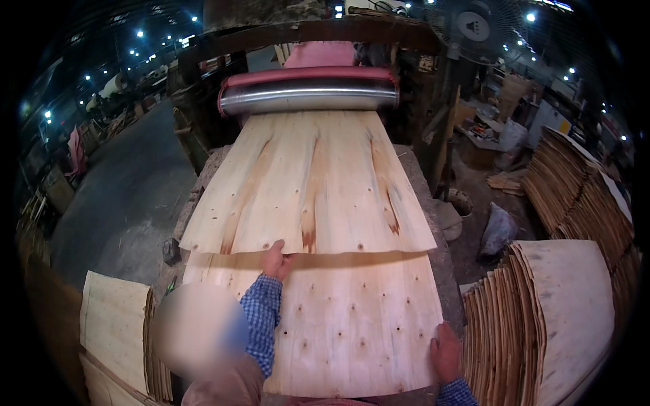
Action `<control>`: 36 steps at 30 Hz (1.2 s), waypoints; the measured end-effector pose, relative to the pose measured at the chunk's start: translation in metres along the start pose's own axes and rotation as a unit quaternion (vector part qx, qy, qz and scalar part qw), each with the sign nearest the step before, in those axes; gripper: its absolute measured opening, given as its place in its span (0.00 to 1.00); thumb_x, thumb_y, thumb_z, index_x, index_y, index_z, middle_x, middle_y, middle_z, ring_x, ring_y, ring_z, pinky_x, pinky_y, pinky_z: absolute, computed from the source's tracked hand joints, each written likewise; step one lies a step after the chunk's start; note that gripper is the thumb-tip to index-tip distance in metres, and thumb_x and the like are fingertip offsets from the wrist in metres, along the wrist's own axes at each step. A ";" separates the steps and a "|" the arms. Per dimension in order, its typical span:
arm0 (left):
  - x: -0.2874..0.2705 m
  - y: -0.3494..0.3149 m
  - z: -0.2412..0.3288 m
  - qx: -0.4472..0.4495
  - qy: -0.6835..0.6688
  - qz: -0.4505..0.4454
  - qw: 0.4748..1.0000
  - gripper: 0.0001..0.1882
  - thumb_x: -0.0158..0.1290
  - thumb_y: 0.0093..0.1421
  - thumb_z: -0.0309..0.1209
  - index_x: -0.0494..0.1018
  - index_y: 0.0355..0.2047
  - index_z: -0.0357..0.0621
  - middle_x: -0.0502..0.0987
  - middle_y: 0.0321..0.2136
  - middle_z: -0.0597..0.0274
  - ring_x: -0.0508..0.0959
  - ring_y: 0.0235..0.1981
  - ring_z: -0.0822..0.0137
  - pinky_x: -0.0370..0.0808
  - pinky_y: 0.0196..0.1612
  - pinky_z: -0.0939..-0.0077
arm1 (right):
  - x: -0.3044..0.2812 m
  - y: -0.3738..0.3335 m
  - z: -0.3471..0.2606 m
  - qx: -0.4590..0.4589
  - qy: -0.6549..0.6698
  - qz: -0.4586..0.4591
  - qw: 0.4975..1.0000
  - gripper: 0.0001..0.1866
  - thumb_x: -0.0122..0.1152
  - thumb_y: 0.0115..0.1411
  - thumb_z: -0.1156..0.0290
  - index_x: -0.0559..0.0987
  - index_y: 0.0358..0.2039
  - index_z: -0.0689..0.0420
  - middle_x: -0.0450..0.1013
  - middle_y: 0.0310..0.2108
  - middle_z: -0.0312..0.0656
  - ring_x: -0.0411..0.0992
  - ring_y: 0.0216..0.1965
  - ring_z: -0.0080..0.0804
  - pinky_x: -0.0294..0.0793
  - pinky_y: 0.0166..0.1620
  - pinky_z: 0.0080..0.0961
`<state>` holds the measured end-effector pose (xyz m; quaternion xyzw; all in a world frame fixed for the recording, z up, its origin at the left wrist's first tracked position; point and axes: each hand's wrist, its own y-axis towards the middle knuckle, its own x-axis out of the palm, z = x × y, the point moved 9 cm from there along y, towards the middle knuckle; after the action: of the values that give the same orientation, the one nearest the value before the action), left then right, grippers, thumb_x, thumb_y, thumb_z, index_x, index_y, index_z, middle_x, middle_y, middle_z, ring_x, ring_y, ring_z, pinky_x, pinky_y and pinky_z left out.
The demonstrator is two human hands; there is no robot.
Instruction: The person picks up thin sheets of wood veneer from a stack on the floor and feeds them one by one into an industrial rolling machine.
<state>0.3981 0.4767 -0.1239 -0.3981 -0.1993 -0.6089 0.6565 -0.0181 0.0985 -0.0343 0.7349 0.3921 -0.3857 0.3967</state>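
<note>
A pale wood veneer sheet (284, 183) with brown streaks runs from the machine's shiny metal roller (305, 101) toward me. My left hand (276, 262) pinches its near edge about midway, thumb on top and fingers partly hidden underneath. Nearer to me, a second veneer sheet (352, 325), dotted with small knots, lies partly beneath the first. At the right edge of that lower sheet my right hand (445, 353) is closed on the rim, with its fingertips partly out of sight. Both forearms wear blue checked sleeves.
Stacked veneer sheets (569, 284) stand close on my right, with taller stacks (575, 183) behind. Another stack (115, 311) is at the left. A red-covered roller (305, 76) lies above the metal one. A fan (474, 27) stands at back right. A blurred patch hides the lower left.
</note>
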 end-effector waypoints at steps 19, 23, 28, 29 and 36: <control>-0.117 -0.456 -0.049 -0.327 -0.156 -0.218 0.906 0.41 0.38 0.63 0.61 0.55 0.64 0.39 0.63 0.61 0.45 0.70 0.57 0.49 0.70 0.56 0.56 | -0.101 0.090 -0.116 0.112 0.638 -0.287 0.705 0.23 0.52 0.54 0.75 0.71 0.51 0.69 0.76 0.43 0.47 0.76 0.41 0.32 0.74 0.46 0.26; -0.029 -0.421 0.037 -0.032 -0.129 -0.060 0.989 0.39 0.42 0.64 0.55 0.51 0.65 0.39 0.60 0.63 0.49 0.64 0.61 0.51 0.64 0.62 0.53 | -0.074 0.066 -0.046 0.158 0.686 -0.250 0.665 0.23 0.49 0.54 0.76 0.71 0.51 0.69 0.75 0.44 0.48 0.76 0.43 0.37 0.74 0.48 0.29; -0.047 -0.403 0.040 -0.021 0.012 -0.013 1.000 0.30 0.43 0.66 0.39 0.52 0.64 0.37 0.61 0.62 0.47 0.64 0.62 0.50 0.63 0.62 0.51 | 0.004 0.034 0.012 0.243 0.683 -0.231 0.649 0.25 0.49 0.54 0.76 0.70 0.54 0.67 0.75 0.45 0.48 0.75 0.45 0.37 0.73 0.50 0.30; -0.055 -0.401 0.036 -0.036 0.033 -0.001 0.999 0.30 0.44 0.64 0.36 0.53 0.64 0.37 0.61 0.62 0.47 0.64 0.62 0.49 0.62 0.63 0.50 | 0.009 0.036 0.012 0.240 0.685 -0.240 0.644 0.25 0.49 0.54 0.76 0.69 0.55 0.67 0.74 0.46 0.48 0.75 0.46 0.37 0.73 0.51 0.30; -0.076 -0.433 0.026 -0.052 0.040 0.063 0.996 0.29 0.40 0.63 0.27 0.51 0.64 0.34 0.61 0.61 0.45 0.65 0.61 0.48 0.64 0.62 0.49 | -0.088 0.045 -0.035 0.198 0.678 -0.206 0.678 0.27 0.48 0.54 0.73 0.68 0.56 0.68 0.74 0.46 0.50 0.74 0.47 0.37 0.72 0.52 0.30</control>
<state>-0.0250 0.5711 -0.0437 -0.4188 -0.1159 -0.5915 0.6792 -0.0042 0.0883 0.0692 0.7574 0.6094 0.0774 -0.2214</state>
